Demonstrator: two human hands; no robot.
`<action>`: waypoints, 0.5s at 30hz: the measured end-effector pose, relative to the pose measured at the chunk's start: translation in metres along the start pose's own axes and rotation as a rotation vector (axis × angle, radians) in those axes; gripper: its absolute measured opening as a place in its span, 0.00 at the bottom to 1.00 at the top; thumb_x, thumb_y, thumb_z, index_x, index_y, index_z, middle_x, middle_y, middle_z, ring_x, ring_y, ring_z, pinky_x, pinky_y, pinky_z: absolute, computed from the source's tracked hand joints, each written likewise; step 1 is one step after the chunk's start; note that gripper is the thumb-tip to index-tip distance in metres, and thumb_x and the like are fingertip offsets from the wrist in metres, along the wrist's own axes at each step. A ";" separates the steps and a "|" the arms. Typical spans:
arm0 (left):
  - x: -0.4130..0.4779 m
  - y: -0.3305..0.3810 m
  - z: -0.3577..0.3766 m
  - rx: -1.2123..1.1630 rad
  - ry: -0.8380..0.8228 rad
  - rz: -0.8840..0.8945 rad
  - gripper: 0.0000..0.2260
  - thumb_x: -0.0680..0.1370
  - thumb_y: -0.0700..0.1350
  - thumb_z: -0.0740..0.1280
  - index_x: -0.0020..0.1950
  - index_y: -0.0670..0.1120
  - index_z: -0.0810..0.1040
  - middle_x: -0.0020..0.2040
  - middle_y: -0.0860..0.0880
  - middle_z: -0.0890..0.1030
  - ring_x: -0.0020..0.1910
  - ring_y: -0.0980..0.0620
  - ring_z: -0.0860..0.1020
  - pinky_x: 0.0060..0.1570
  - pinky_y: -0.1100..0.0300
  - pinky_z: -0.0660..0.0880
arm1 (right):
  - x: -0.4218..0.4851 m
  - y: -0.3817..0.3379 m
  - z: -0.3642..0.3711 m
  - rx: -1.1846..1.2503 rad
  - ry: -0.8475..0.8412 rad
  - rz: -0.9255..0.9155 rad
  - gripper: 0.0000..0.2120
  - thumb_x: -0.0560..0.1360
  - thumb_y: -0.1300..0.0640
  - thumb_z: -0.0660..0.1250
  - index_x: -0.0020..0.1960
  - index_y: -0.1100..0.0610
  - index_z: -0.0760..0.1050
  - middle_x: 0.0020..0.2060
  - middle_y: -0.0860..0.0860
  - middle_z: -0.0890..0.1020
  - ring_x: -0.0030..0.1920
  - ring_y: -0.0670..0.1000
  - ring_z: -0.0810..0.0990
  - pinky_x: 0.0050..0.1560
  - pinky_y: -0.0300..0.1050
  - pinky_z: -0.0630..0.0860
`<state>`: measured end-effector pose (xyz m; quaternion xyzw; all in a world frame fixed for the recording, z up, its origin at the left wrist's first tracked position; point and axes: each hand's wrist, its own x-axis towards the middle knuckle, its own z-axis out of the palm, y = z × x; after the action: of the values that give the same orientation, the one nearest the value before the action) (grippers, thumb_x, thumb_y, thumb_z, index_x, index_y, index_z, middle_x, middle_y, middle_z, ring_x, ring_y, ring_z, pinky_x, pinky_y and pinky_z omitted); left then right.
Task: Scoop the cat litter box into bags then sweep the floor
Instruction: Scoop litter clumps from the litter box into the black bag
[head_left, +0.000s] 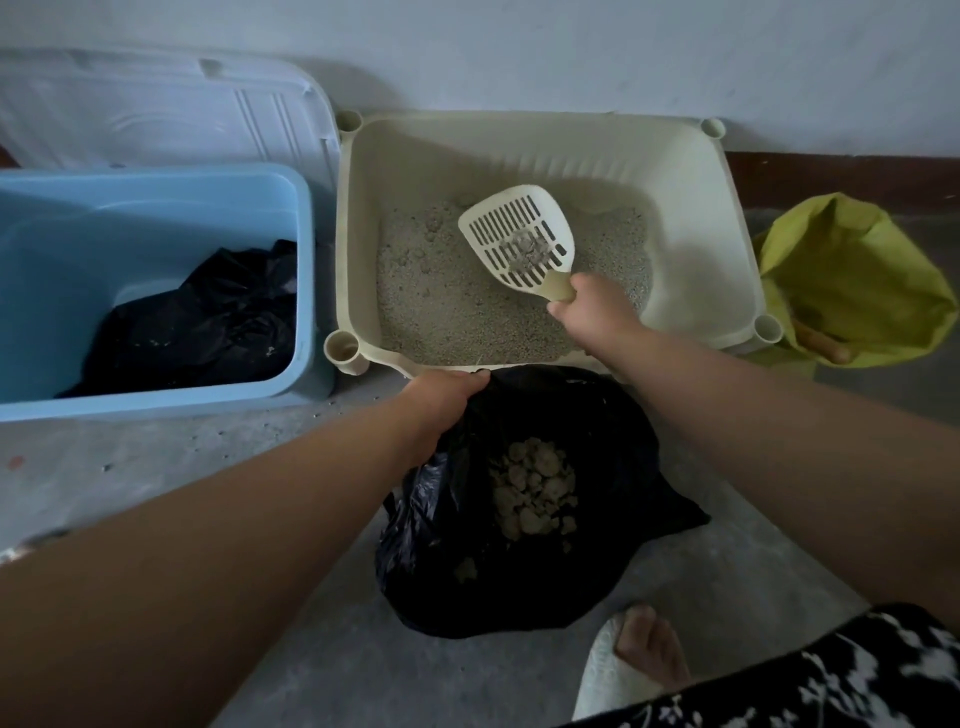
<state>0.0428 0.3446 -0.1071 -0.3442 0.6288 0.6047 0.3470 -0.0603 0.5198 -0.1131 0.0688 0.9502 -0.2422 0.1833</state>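
Right hand (592, 306): clamped round the handle of the scoop (519, 236); I see only its back, the fingers lying beneath.
Scoop: raised and tilted over the litter in the right half of the litter box (727, 260); a few grey clumps (527, 249) lie on its slots.
Left hand (447, 400): grips the far rim of the black bag (623, 467), holding its mouth up at the box's near edge; more waste lies inside.
Step in hand: scooping, which I judge well under way; sweeping not begun, grains lying on the floor (208, 447) off the box's near-left corner.
Next move: I would carry the scoop level over the near edge, then tip it into the bag's mouth.
Hidden: handle covered by the hand; blue bin (306, 260) cut off at left; contents of the yellow-green bag (852, 270) unclear; no broom in view.
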 end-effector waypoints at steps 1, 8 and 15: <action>0.000 0.000 -0.001 0.004 0.006 -0.004 0.16 0.76 0.52 0.68 0.57 0.42 0.80 0.54 0.41 0.82 0.54 0.42 0.81 0.60 0.47 0.76 | -0.001 0.001 0.000 0.009 -0.011 0.011 0.17 0.77 0.54 0.65 0.62 0.63 0.72 0.54 0.59 0.78 0.52 0.59 0.78 0.45 0.45 0.71; 0.001 0.004 -0.005 0.009 0.031 0.057 0.18 0.79 0.51 0.65 0.63 0.42 0.77 0.61 0.47 0.79 0.61 0.46 0.77 0.65 0.48 0.72 | -0.016 0.012 -0.018 0.040 -0.040 -0.072 0.15 0.76 0.55 0.64 0.59 0.62 0.73 0.47 0.58 0.78 0.43 0.57 0.77 0.38 0.45 0.73; -0.003 0.003 -0.012 -0.113 0.107 0.015 0.18 0.77 0.50 0.69 0.61 0.40 0.78 0.55 0.41 0.82 0.54 0.42 0.81 0.59 0.46 0.76 | -0.067 0.037 -0.044 -0.047 -0.034 -0.265 0.10 0.75 0.55 0.67 0.52 0.62 0.74 0.42 0.55 0.76 0.40 0.52 0.73 0.36 0.44 0.65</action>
<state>0.0419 0.3328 -0.1027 -0.3903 0.6140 0.6225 0.2884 -0.0045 0.5705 -0.0676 -0.0658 0.9532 -0.2431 0.1672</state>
